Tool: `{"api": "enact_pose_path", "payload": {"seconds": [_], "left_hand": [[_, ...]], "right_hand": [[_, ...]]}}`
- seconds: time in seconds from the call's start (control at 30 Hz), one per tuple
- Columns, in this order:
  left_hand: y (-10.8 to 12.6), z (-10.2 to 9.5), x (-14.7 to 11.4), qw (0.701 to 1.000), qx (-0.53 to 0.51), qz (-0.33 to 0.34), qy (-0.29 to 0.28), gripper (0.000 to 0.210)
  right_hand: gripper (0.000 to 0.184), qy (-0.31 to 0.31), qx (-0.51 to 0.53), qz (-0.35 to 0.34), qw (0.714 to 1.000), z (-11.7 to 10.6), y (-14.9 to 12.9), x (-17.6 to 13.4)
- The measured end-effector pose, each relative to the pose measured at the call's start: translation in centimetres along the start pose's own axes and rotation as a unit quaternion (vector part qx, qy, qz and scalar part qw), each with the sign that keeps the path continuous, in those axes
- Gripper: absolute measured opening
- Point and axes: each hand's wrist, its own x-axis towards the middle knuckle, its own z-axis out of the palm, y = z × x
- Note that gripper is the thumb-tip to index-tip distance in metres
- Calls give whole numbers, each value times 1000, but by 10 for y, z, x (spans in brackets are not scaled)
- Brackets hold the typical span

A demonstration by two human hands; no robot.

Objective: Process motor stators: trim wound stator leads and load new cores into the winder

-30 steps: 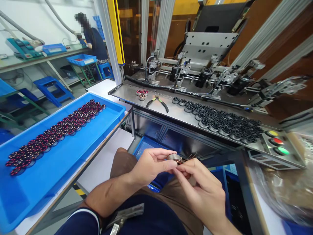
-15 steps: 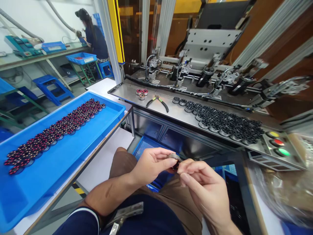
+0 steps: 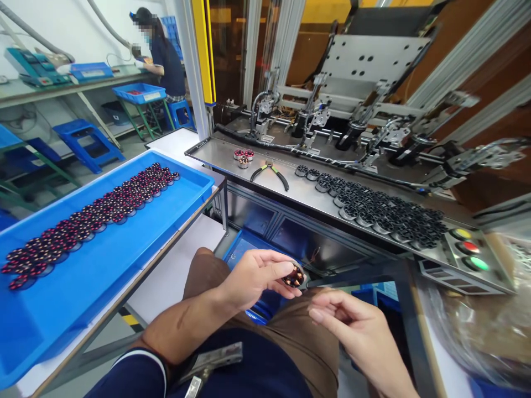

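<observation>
My left hand (image 3: 259, 279) is closed around a round motor stator (image 3: 295, 276), thumb on top and fingers behind. Copper-coloured windings show on its face, tilted towards me and to the right. A short way to the right of it, my right hand (image 3: 348, 315) is apart from the stator. Its thumb and fingertips are drawn together in a pinch; whatever lies between them is too small to make out. Both hands are above my lap.
Left, a blue tray (image 3: 103, 271) bears rows of wound stators (image 3: 89, 221). On the metal bench lie green-and-black pliers (image 3: 270, 172), a few red-and-copper stators (image 3: 244, 157) and many black ring parts (image 3: 373, 204). Push buttons (image 3: 470, 247) sit right. A co-worker (image 3: 161, 55) is at the back.
My right hand has drawn back from the stator, down and to the right. The left hand has turned the stator so its copper windings face me more.
</observation>
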Motion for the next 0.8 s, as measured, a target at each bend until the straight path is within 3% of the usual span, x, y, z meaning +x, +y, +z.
{"api": "enact_pose_path", "payload": {"seconds": [0.07,0.17,0.23,0.4,0.57,0.67,0.8], "left_hand": [[0,-2,0,1000,-3,-16,-23,46],[0,-4,-2,996,-2,-57,-68,43],[-1,-4,-3,991,1,-87,-101,42],[-3,-3,-5,979,12,-131,-155,46],[-3,-6,-5,976,7,-134,-169,47],[-5,-6,-6,985,14,-78,-155,44],[-11,-3,-8,988,8,115,-100,40]], "right_hand": [[24,-26,-10,-20,999,-11,6,7],[22,50,-29,-114,992,-32,2,21],[19,65,-29,-175,982,-40,-9,28],[21,-66,-22,-263,962,-22,-40,39],[14,-109,-24,-303,946,-5,-49,41],[17,-70,-84,-303,947,-3,-56,34],[17,51,-145,-298,942,2,-65,23]]}}
